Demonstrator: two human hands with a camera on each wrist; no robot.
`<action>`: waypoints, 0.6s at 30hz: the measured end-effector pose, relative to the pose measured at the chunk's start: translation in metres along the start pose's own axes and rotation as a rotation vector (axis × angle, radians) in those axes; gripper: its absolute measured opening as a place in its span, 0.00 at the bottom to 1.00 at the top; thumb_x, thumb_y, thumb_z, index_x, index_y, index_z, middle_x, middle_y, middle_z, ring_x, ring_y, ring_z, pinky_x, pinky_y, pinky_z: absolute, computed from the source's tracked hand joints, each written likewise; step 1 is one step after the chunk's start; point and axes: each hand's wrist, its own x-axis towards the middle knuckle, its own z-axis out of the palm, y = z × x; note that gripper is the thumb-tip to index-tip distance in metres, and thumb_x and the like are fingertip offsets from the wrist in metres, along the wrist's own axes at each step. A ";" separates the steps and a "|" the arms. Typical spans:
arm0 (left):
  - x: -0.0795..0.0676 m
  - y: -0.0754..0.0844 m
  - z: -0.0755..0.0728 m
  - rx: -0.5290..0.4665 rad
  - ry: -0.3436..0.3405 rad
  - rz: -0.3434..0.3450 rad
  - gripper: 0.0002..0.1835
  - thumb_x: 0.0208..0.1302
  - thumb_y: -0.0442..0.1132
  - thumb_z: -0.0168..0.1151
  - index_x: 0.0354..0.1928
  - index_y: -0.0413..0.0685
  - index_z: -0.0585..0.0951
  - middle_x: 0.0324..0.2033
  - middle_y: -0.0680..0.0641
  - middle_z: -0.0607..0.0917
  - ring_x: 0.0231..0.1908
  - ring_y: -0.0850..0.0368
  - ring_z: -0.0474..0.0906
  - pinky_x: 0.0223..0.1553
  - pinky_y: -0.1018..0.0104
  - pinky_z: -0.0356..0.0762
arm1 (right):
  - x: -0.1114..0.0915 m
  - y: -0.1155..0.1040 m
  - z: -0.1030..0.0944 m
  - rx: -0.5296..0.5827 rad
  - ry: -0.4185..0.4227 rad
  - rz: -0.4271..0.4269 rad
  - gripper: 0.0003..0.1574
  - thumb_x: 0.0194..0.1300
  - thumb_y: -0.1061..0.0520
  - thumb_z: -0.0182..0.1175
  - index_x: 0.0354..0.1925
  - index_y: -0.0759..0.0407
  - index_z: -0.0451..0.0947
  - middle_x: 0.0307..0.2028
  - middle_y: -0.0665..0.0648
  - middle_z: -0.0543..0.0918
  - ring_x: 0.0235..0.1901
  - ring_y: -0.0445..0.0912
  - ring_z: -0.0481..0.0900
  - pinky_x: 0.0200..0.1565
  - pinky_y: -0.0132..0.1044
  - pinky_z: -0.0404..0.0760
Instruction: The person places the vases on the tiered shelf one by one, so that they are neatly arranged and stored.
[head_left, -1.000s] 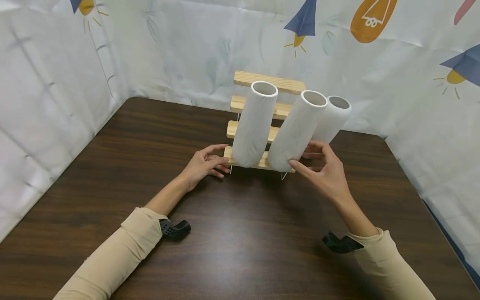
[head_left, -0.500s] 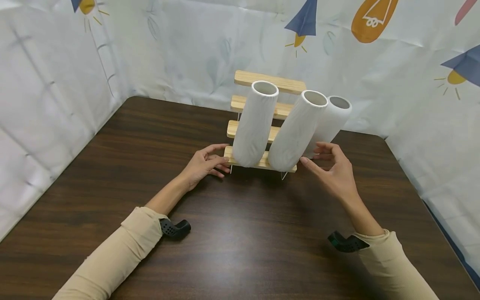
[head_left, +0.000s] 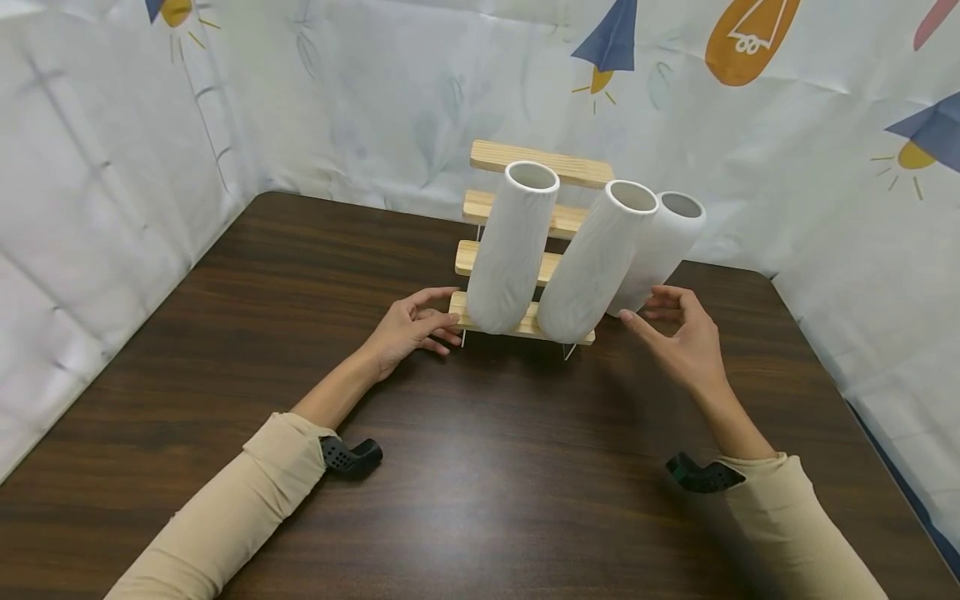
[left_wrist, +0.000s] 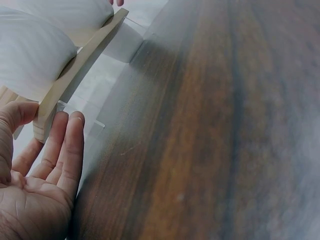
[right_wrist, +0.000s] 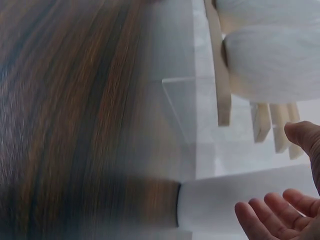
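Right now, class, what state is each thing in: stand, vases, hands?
Wooden stand: upright on the table.
Left vase: standing on the lowest tier.
Middle vase: standing on the lowest tier.
Right vase: standing on the table, beside the wooden stand.
Left hand: pinching the lowest tier's end.
Right hand: open, holding nothing.

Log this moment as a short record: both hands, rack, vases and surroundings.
Left hand: pinches the left end of the lowest slat
Right hand: fingers and thumb apart, by the lower part of the third vase; contact unclear
Rack: four wooden slats in rising steps
On lowest slat: left vase and middle vase, side by side
Third vase: on the table, right of the rack
Backdrop: white printed cloth
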 end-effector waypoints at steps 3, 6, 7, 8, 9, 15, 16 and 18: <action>0.000 0.000 0.001 0.001 -0.002 0.002 0.30 0.73 0.37 0.62 0.74 0.47 0.69 0.40 0.43 0.89 0.37 0.54 0.88 0.36 0.62 0.88 | 0.002 0.005 -0.003 -0.012 0.006 0.017 0.42 0.67 0.42 0.69 0.68 0.61 0.69 0.57 0.63 0.80 0.53 0.56 0.81 0.49 0.37 0.76; -0.001 0.001 0.001 -0.002 -0.003 0.003 0.29 0.73 0.37 0.62 0.74 0.48 0.69 0.41 0.42 0.89 0.37 0.54 0.88 0.36 0.62 0.88 | 0.005 0.008 -0.005 -0.019 0.007 0.039 0.42 0.67 0.41 0.69 0.68 0.62 0.69 0.58 0.63 0.80 0.54 0.55 0.81 0.50 0.38 0.76; -0.001 0.001 0.001 -0.001 -0.004 0.004 0.29 0.73 0.37 0.62 0.74 0.47 0.69 0.41 0.42 0.89 0.37 0.54 0.88 0.36 0.62 0.88 | 0.006 0.008 -0.005 -0.020 0.007 0.050 0.43 0.67 0.40 0.69 0.68 0.62 0.69 0.58 0.63 0.80 0.54 0.55 0.81 0.51 0.39 0.76; -0.001 0.001 0.001 0.001 -0.005 0.005 0.29 0.74 0.37 0.62 0.74 0.47 0.69 0.41 0.42 0.89 0.37 0.54 0.88 0.36 0.62 0.88 | 0.007 0.009 -0.006 -0.022 0.006 0.061 0.44 0.66 0.39 0.68 0.68 0.62 0.68 0.58 0.63 0.79 0.55 0.54 0.80 0.52 0.41 0.76; -0.001 0.000 0.001 0.001 -0.004 0.005 0.29 0.73 0.37 0.62 0.74 0.47 0.69 0.41 0.42 0.89 0.37 0.54 0.88 0.36 0.62 0.88 | 0.008 0.010 -0.006 -0.026 0.005 0.069 0.44 0.66 0.38 0.68 0.68 0.63 0.68 0.58 0.63 0.79 0.55 0.55 0.80 0.52 0.42 0.75; 0.000 -0.001 0.000 -0.001 0.001 0.003 0.29 0.73 0.37 0.62 0.73 0.49 0.70 0.40 0.43 0.89 0.36 0.54 0.88 0.36 0.61 0.89 | 0.017 0.017 -0.008 -0.049 0.004 0.119 0.48 0.66 0.34 0.66 0.69 0.63 0.65 0.60 0.64 0.77 0.59 0.57 0.78 0.51 0.44 0.75; 0.000 -0.001 0.000 -0.001 0.000 0.003 0.29 0.73 0.37 0.62 0.73 0.49 0.70 0.40 0.43 0.89 0.36 0.54 0.88 0.36 0.61 0.89 | 0.018 0.018 -0.008 -0.052 0.006 0.124 0.49 0.66 0.34 0.66 0.70 0.63 0.65 0.61 0.64 0.76 0.59 0.58 0.78 0.51 0.43 0.75; 0.000 0.000 0.000 0.002 -0.002 0.005 0.29 0.73 0.37 0.63 0.74 0.48 0.69 0.40 0.43 0.89 0.37 0.54 0.88 0.36 0.62 0.89 | 0.022 0.020 -0.008 -0.059 0.012 0.132 0.49 0.66 0.34 0.66 0.70 0.63 0.64 0.61 0.64 0.76 0.59 0.59 0.78 0.49 0.40 0.75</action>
